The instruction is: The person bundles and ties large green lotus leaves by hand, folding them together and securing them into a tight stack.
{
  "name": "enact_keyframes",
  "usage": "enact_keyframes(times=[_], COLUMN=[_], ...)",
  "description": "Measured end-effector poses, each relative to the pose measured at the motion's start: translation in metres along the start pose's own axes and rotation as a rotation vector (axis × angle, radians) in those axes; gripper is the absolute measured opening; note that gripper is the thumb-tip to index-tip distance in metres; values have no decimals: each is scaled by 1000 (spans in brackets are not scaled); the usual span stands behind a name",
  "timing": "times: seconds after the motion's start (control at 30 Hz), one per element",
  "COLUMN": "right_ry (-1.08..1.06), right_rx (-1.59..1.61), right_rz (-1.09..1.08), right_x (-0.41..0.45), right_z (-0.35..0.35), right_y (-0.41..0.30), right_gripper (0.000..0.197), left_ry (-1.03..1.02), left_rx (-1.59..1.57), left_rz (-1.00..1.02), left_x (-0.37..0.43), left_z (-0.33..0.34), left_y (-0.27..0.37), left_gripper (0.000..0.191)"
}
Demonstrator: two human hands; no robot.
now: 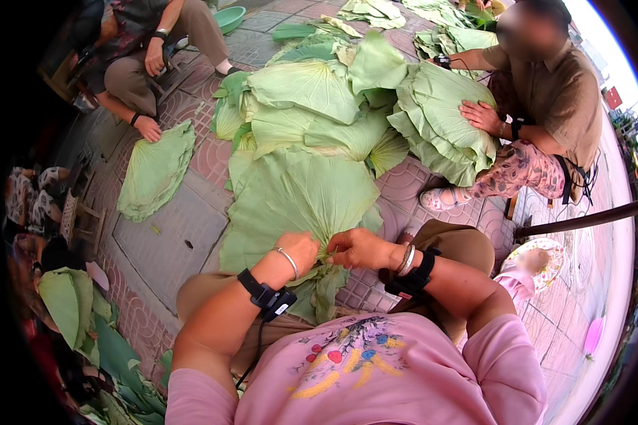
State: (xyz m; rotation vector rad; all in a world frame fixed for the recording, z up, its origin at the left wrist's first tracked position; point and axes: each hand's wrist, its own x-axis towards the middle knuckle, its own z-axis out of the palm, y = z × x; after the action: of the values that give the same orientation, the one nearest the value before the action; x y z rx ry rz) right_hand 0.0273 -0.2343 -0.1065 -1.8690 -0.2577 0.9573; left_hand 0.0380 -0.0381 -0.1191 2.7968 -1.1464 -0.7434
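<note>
A large pale green lotus leaf [303, 196] lies spread before my knees, its veins running together near my hands. My left hand [299, 252] is closed on the leaf's gathered base, knuckles up. Beside it, my right hand [360, 248] has curled fingers and a thumb pinching at the same gathered spot. What exactly sits between the fingertips is partly hidden. Crumpled leaf folds [319, 292] hang below my hands, between my legs. Just beyond the large leaf rises a heap of overlapping lotus leaves [297, 90].
At the right, a seated co-worker holds a stack of lotus leaves [441, 122]. Another at upper left touches a folded leaf bundle [157, 170] on the paving [165, 239]. More leaves [119, 350] lie lower left. A dark pole [579, 219] and a small child are at right.
</note>
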Motion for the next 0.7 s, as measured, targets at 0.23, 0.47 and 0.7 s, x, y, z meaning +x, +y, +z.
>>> enact_keyframes(times=[0.23,0.47,0.7], right_ry=[26,93,74], right_rx=[-282,-251,-236], right_rz=[-125,-219,-164], right_x=[1,2,0], right_z=[-2,0,9], right_y=[-4,-10,4], right_gripper=[36,33,31], left_ry=[40,124,156], left_rx=[-14,-26,-21], left_rz=[-8,-62,-105], left_x=[-3,-7,-9], left_z=[-8,-21,-7], left_y=[4,-3,-10], left_gripper=[24,19,25])
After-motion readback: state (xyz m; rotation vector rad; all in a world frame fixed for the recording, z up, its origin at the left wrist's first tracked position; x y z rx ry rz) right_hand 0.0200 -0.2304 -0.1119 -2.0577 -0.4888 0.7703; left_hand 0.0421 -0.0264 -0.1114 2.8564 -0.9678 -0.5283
